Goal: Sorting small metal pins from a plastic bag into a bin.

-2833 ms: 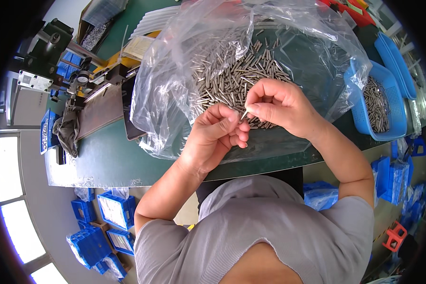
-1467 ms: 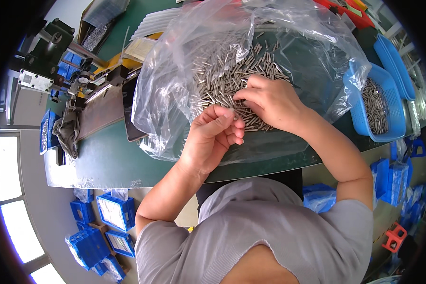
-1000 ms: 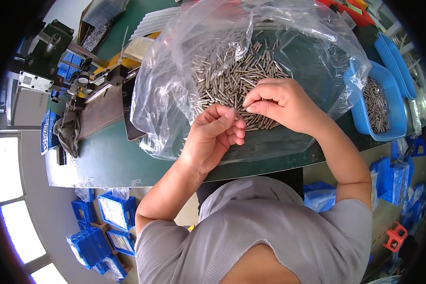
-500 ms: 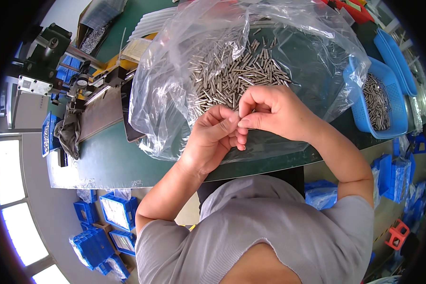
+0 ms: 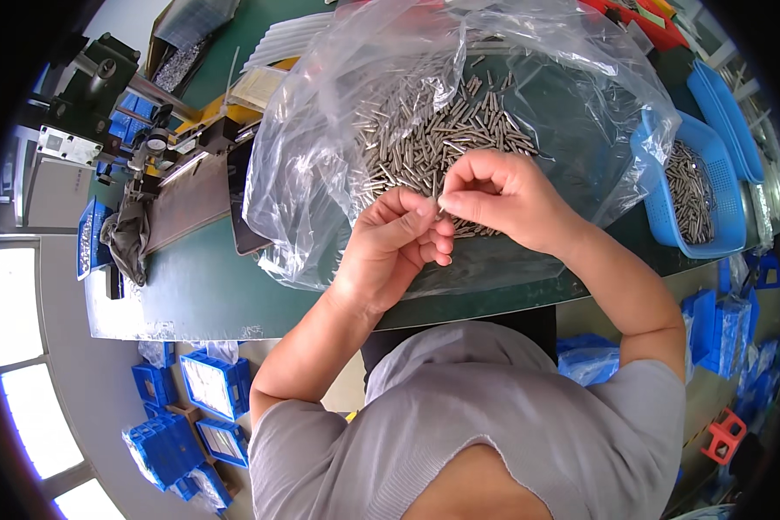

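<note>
My left hand (image 5: 397,236) and my right hand (image 5: 507,201) meet in front of a pile of small metal pins (image 5: 459,126). Between the fingertips stands a thin metal pin (image 5: 436,192), mostly covered. Thumb and index finger of the left hand pinch it, with the other fingers curled below. My right thumb and index finger close on the same spot from the right. The pile lies on a large clear plastic bag (image 5: 299,165), spread over the green table (image 5: 191,299). Part of the pile shows through the bag's folds.
A blue perforated basket (image 5: 726,195) holding similar pins stands at the right, beside a blue tray (image 5: 724,113). At the left are a machine fixture with a dial gauge (image 5: 154,143) and a dark cloth (image 5: 128,243). Blue crates (image 5: 169,446) and a red stool (image 5: 724,436) are below table height.
My right hand has shifted slightly, its thumb now higher against the left fingertips. A sliver of the pin shows between the fingers. The rest of the scene stays much the same.
</note>
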A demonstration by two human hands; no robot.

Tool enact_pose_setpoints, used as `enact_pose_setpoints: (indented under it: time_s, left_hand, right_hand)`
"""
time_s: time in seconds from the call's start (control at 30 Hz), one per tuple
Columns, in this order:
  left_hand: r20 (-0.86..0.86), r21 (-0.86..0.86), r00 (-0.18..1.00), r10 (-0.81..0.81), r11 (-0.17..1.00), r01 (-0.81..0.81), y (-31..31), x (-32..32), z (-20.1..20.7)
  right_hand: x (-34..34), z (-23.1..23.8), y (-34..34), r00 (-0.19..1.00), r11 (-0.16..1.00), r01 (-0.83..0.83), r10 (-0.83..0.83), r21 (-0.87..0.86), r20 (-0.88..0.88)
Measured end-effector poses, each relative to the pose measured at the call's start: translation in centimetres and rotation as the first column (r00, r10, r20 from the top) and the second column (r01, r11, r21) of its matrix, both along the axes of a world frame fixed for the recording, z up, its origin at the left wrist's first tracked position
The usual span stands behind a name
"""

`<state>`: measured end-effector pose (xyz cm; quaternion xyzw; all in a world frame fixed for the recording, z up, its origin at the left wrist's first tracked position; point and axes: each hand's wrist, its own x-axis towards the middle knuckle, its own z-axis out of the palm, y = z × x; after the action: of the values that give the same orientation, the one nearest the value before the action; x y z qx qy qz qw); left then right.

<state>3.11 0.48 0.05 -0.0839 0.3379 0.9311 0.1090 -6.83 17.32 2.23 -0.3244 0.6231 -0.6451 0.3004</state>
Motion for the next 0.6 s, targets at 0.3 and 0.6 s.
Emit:
enact_pose_setpoints:
  time_s: [0.3, 0.6]
  left_hand:
    - [-0.05, -0.02, 0.984, 0.173, 0.985, -0.174, -0.6, -0.1, 0.3]
    - [-0.043, 0.006, 0.982, 0.186, 0.983, -0.186, -0.8, -0.1, 0.4]
  right_hand:
    - [-2.0, 0.8, 0.5, 0.802, 0.971, 0.216, -0.116, -0.102, 0.586]
    - [0.0, -1.0, -0.3, 0.543, 0.894, 0.279, 0.155, 0.351, -0.825]
